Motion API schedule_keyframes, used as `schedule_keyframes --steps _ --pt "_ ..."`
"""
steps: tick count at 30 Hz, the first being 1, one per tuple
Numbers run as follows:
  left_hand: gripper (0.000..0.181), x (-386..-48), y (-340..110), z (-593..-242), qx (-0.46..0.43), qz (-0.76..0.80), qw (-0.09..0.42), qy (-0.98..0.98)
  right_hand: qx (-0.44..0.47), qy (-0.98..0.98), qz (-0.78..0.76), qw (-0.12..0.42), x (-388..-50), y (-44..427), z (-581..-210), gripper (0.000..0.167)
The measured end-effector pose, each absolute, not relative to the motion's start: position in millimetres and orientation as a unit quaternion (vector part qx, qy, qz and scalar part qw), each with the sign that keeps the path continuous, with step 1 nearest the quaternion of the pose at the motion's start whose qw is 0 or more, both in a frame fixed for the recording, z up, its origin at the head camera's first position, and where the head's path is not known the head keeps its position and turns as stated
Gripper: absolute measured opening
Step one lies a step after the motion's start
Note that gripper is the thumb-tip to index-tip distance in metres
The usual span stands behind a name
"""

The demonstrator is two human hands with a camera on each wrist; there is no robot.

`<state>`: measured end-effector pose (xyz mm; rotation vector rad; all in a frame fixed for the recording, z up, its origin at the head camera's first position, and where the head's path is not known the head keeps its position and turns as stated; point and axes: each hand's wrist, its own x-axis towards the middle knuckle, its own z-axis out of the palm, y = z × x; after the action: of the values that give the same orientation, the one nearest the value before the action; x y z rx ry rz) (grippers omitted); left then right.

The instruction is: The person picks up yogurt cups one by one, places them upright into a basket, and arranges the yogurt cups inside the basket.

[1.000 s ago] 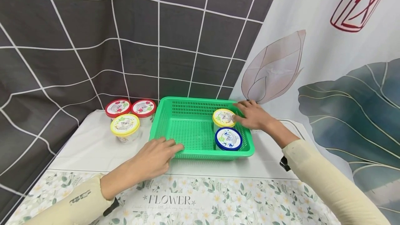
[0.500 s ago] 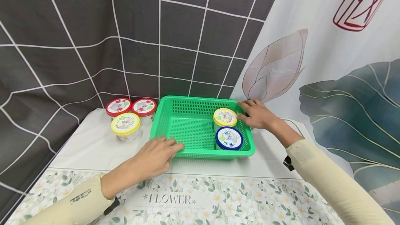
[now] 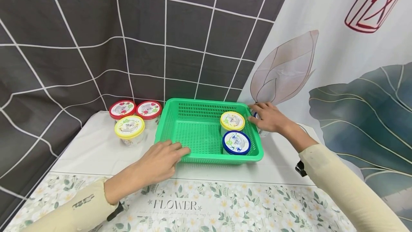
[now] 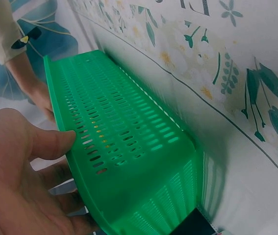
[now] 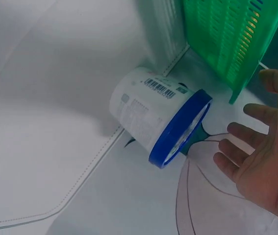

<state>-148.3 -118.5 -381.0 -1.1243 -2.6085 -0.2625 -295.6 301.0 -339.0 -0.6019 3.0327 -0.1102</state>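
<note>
A green perforated plastic basket [image 3: 222, 158] stands on the table, holding a yellow-lidded tub [image 3: 232, 121] and a blue-lidded tub [image 3: 236, 142] at its right end. My left hand [image 3: 158, 162] grips the basket's front left rim; in the left wrist view its thumb [image 4: 55, 143] presses the outer wall and the fingers go over the rim. My right hand [image 3: 268, 118] hovers beyond the right rim with fingers spread. Below it, outside the basket, stands another blue-lidded tub [image 5: 151, 107], mostly hidden in the head view. The right wrist view shows a gap between hand and lid.
Left of the basket stand two red-lidded tubs [image 3: 122, 109] and a yellow-lidded tub [image 3: 130, 128], close together. A dark gridded curtain [image 3: 138, 38] hangs behind the table, and a pale leaf-printed curtain [image 3: 289, 46] hangs at the right. A flowered cloth [image 3: 257, 203] covers the table's front.
My right hand has moved right, off the yellow-lidded tub in the basket to over the blue-lidded tub outside, whose lid now shows. My left hand stays on the rim.
</note>
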Motion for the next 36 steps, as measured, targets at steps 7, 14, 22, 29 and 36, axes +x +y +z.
schedule_keyframes --steps 7,14,22,29,36 --pt "0.032 -148 -119 -380 -0.388 -0.092 0.141 -0.906 -0.178 0.983 -0.038 0.032 -297 307 -338 0.068" --pt "0.032 -149 -118 -380 -0.389 -0.09 0.14 -0.906 -0.173 0.983 -0.039 0.035 -295 314 -336 0.067" --pt "0.031 -148 -118 -380 -0.392 -0.092 0.141 -0.904 -0.161 0.986 -0.036 0.038 -297 320 -339 0.065" --pt "0.033 -148 -118 -380 -0.389 -0.091 0.139 -0.906 -0.148 0.987 -0.034 0.044 -299 326 -345 0.067" --pt "0.03 -148 -118 -380 -0.388 -0.095 0.132 -0.907 -0.137 0.989 -0.026 0.056 -303 328 -353 0.069"
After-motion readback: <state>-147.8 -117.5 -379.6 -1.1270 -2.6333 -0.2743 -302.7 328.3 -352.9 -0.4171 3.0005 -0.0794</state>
